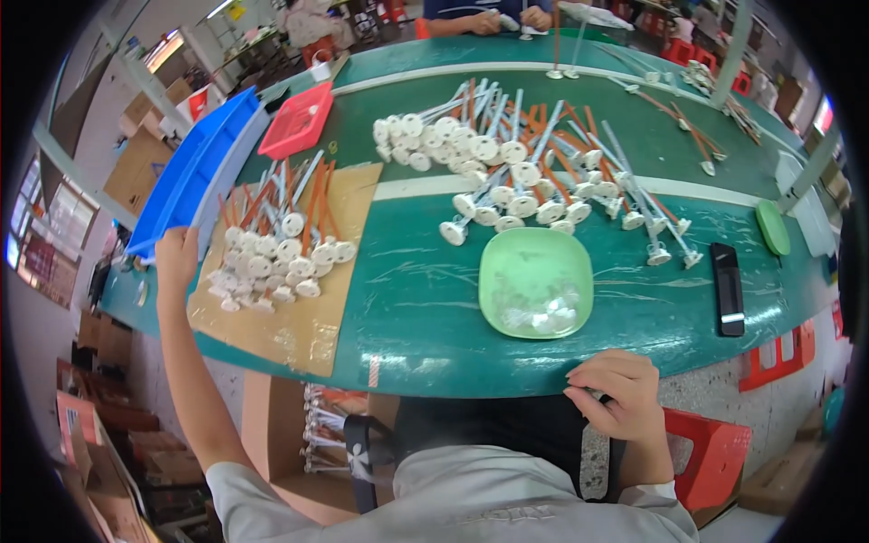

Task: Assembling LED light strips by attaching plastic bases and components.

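Observation:
My left hand (176,256) is at the near end of a long blue tray (201,163), its fingers curled in at the rim. Whatever it may be gripping is too small to make out. Over the table's front edge my right hand (620,395) hovers, fingers bent and thumb apart, with nothing visible between them. Just beyond it sits a light green square dish (520,276) with small clear pieces in it. White round-based sticks (272,258) with brown and pale grey stems lie heaped on a cardboard sheet (312,348). A larger pile of the same sticks (507,176) spreads behind the dish.
A red basket (297,120) stands beside the blue tray. To the right lie a black phone (727,288) and a green lid-like dish (772,226). Below the table, a carton (281,434) holds more sticks. Across the table another person's hands (507,22) are at work.

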`<state>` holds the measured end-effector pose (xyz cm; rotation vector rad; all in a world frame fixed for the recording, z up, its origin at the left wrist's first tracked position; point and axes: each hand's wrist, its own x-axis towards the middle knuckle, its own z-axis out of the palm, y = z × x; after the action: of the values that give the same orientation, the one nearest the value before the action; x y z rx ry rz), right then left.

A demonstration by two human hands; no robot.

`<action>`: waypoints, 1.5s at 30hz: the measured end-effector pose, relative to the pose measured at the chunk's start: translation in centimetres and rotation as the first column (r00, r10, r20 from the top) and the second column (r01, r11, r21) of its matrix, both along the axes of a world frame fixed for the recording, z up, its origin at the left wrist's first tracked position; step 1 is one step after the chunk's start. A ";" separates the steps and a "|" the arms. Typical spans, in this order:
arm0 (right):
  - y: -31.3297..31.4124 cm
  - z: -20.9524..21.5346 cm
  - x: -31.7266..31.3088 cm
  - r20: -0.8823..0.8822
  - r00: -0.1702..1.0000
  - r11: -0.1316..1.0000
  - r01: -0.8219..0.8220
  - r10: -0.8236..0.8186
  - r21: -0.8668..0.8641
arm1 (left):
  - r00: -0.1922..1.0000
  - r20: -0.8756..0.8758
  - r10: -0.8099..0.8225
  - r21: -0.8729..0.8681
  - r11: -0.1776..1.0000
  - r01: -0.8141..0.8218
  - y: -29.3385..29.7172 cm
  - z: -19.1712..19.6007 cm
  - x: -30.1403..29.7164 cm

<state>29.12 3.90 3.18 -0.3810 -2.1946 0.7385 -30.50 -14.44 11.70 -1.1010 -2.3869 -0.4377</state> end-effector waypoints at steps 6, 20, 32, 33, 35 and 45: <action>4.2 3.2 0.7 0.075 0.996 0.986 0.043 -0.056 0.163 | 0.985 0.159 -0.061 -0.065 0.995 0.072 2.0 -5.3 -2.2; 19.3 1.9 -14.1 0.086 0.965 0.923 0.208 -0.247 0.324 | 0.964 0.133 -0.231 0.556 0.823 0.120 2.8 -4.7 14.1; 7.0 4.5 -6.2 -0.106 0.960 0.943 0.276 -0.259 0.187 | -0.111 0.529 -0.841 0.843 0.505 0.185 5.8 -10.5 37.2; 4.8 4.3 -5.0 -0.124 0.965 0.941 0.254 -0.231 0.222 | -0.208 0.510 -0.835 0.860 0.486 0.156 6.4 -10.4 38.1; 1.5 3.0 -3.3 -0.124 0.968 0.942 0.243 -0.219 0.231 | -0.319 0.505 -0.802 0.861 0.494 0.119 7.5 -10.6 39.5; -4.0 -2.7 -3.9 -0.421 0.906 0.996 0.072 -0.043 0.053 | -0.545 0.281 -0.790 0.891 0.426 -0.157 4.0 -15.2 41.8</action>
<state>25.25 -0.13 0.50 -0.2248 -1.7878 0.6435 11.30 -10.48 -3.51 -1.6463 -1.3463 -3.6720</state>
